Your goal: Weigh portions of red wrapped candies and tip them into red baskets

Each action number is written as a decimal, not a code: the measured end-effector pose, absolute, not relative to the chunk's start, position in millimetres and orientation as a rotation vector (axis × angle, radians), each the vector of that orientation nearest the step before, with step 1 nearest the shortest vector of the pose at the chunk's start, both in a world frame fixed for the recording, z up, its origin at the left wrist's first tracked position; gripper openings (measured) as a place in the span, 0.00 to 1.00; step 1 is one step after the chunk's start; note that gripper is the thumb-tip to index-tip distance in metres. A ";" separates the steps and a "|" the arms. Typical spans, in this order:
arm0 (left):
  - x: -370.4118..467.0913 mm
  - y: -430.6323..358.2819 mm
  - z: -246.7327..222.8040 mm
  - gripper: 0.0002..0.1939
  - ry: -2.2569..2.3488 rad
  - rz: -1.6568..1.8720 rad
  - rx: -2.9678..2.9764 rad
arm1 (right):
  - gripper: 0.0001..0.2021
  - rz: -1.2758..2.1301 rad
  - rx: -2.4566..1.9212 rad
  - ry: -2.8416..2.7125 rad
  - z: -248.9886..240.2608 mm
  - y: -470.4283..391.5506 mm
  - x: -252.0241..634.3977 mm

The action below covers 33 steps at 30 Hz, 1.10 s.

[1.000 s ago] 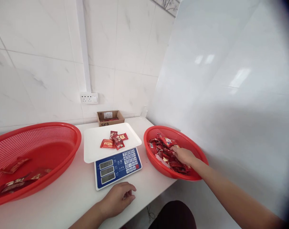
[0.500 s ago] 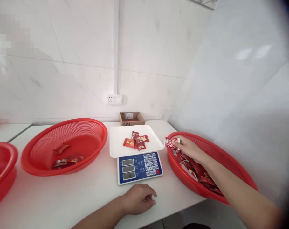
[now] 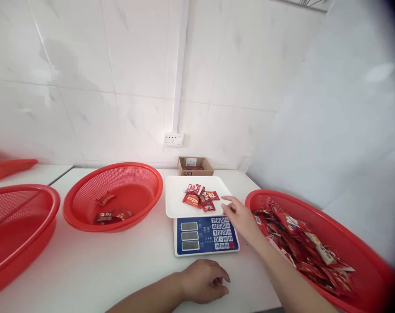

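Note:
My right hand (image 3: 240, 214) is over the right edge of the scale's white tray (image 3: 176, 204), fingers apart and holding nothing. On the tray lies a small pile of red snack packets (image 3: 205, 198), with a white-and-red packet (image 3: 194, 189) at its back. Beneath the tray, the blue keypad panel of the digital scale (image 3: 206, 235) faces me; its display digits are too faint to read. My left hand (image 3: 205, 281) rests on the table in front of the scale, fingers loosely bent, thumb apart, nothing in it.
To the right, a red basket (image 3: 317, 213) holds many red packets (image 3: 301, 248). Another red basket (image 3: 141, 187) with several packets stands left of the scale, and a further basket (image 3: 50, 204) is at far left. A cardboard box (image 3: 196, 166) sits behind the tray, near the wall.
My right hand has moved left from the right basket to the tray and let go of the white-and-red packet, which now lies on the pile. My left hand stays on the table.

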<state>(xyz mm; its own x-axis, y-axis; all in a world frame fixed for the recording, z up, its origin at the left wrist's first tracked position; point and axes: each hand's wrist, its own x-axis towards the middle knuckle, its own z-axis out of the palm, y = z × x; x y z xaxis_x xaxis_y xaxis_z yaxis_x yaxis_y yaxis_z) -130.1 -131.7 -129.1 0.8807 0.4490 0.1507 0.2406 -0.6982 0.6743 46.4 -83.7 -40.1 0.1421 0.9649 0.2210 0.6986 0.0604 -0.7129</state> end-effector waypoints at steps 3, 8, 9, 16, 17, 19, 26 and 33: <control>-129.9 -131.4 -128.1 0.13 0.496 0.391 2.384 | 0.15 0.563 -1.599 -1.485 -71.9 -132.6 46.7; -126.8 -131.2 -127.7 0.13 0.496 0.371 2.454 | 0.14 0.679 -1.624 -1.415 -127.8 -182.5 45.2; -125.8 -131.3 -128.5 0.13 0.498 0.367 2.471 | 0.15 0.691 -1.630 -1.442 -135.4 -186.2 43.8; -124.9 -137.1 -130.3 0.08 0.553 0.342 2.513 | 0.15 0.674 -1.637 -1.617 -147.3 -190.7 37.3; -126.2 -138.4 -127.2 0.09 0.534 0.349 2.508 | 0.15 0.669 -1.629 -1.620 -147.1 -191.1 37.9; -130.0 -139.1 -116.4 0.09 0.499 0.389 2.492 | 0.15 0.656 -1.609 -1.622 -147.4 -192.1 39.6; -150.5 -89.1 -50.4 0.11 0.932 0.784 2.484 | 0.16 0.627 -1.594 -1.630 -151.6 -193.9 43.1; -152.8 -5.0 -29.5 0.23 1.243 0.650 2.568 | 0.17 0.699 -1.556 -1.577 -153.8 -194.9 44.5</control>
<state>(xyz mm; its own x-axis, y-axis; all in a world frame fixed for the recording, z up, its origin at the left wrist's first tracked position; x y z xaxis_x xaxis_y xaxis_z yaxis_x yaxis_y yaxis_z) -152.8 -5.0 -29.5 0.5458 0.7844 0.2945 0.6892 -0.6202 0.3746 44.5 -194.9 -153.8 0.0716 0.9852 0.1559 0.5459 0.0921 -0.8328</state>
